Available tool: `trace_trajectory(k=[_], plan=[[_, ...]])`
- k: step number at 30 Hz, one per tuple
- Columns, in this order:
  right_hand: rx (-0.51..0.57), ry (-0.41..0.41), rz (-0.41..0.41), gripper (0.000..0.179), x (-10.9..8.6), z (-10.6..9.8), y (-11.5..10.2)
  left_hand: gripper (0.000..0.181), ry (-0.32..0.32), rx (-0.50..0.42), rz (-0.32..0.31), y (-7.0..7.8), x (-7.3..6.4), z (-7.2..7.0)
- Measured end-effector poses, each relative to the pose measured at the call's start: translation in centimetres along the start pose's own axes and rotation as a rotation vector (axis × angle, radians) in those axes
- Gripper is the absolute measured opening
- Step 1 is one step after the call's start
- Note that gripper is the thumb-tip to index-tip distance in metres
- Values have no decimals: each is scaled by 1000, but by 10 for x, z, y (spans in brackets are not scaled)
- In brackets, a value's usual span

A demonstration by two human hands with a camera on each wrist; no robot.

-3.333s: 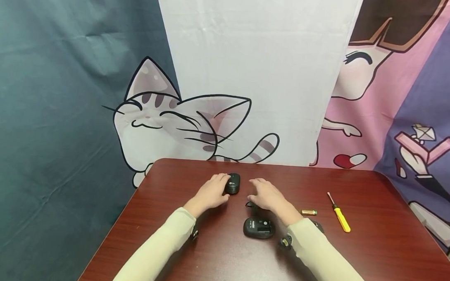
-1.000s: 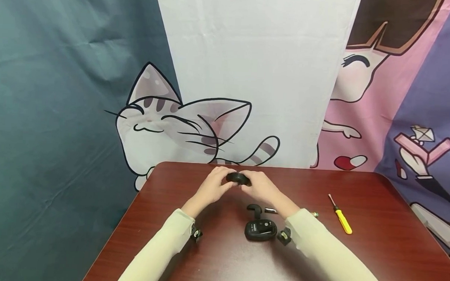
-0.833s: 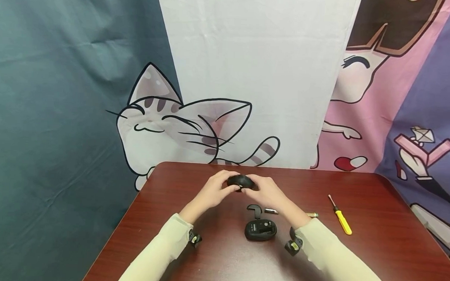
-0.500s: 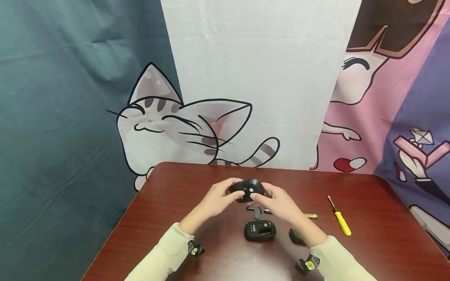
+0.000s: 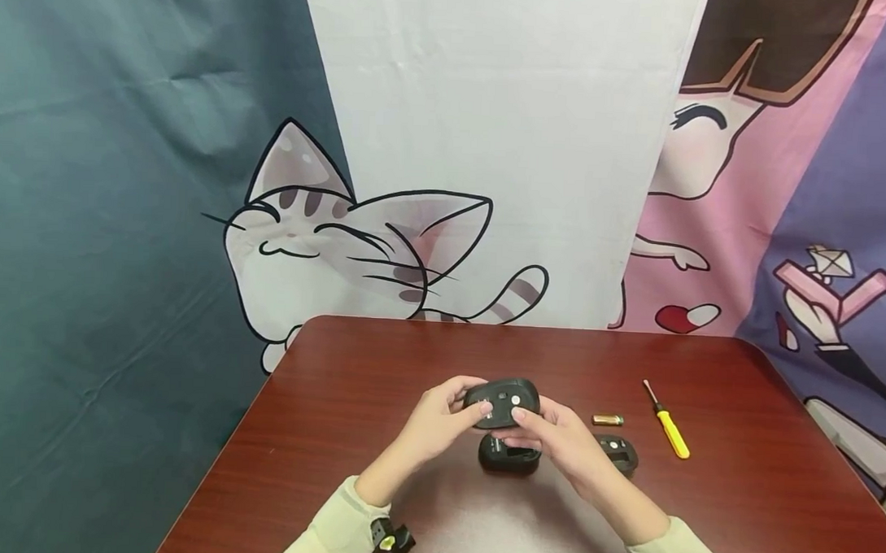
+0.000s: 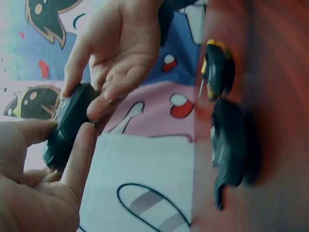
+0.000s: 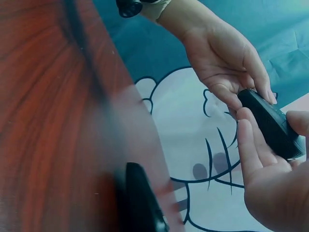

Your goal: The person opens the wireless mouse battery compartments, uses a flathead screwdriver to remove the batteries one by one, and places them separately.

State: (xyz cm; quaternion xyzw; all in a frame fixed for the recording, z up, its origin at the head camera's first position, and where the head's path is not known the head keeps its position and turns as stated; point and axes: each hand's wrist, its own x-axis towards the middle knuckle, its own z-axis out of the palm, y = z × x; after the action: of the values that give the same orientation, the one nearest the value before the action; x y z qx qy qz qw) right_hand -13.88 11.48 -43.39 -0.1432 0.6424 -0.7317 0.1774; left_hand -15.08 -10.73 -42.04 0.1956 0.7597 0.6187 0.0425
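Note:
Both hands hold a black computer mouse (image 5: 503, 388) above the table, its underside turned to the head camera. My left hand (image 5: 436, 423) pinches one end, thumb on the underside. My right hand (image 5: 570, 448) pinches the other end, its thumb near a pale round spot. In the left wrist view, the held mouse (image 6: 72, 126) shows edge-on between both hands' fingers; the right wrist view has the mouse (image 7: 269, 123) from its side too. Below them lies a second black mouse (image 5: 508, 460), underside up with an open battery compartment, partly covered by the right fingers.
A third black mouse (image 5: 618, 453) lies underside up beside the right wrist. Behind it is a small battery (image 5: 607, 420), and further right a yellow-handled screwdriver (image 5: 672, 433). The brown table (image 5: 367, 355) ends at a printed cloth backdrop (image 5: 565, 150).
The mouse stood at the table's back under the left hand; both hands have since lifted it, tipped its underside up and brought it nearer. A dark cover piece and a silvery battery are now hidden.

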Motion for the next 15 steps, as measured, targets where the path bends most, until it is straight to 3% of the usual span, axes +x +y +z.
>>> trace_trajectory(k=[7,15], plan=[[-88,132,50,56,-13,-5,12,36,-11,-60,-36,-7,-9,15],[-108,139,40,55,-23,-8,17,37,-53,-120,-105,-14,-11,23]])
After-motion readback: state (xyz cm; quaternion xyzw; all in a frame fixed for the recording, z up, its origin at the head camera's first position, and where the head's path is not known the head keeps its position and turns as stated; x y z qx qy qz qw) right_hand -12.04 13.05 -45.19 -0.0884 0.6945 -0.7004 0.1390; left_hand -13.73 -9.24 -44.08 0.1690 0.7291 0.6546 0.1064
